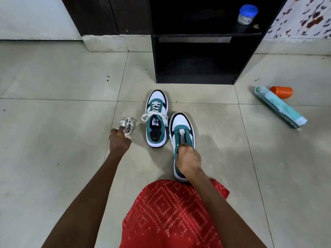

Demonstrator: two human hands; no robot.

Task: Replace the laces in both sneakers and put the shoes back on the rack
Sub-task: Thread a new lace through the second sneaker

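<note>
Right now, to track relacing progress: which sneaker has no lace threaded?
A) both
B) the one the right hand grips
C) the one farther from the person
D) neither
B: the near sneaker gripped by the right hand shows bare eyelets; the far sneaker is laced; the left hand pinches a loose lace.

Arms outstretched, left hand (119, 140) pinching a lace (128, 124), right hand (188, 161) with grip on sneaker (181, 122).
</note>
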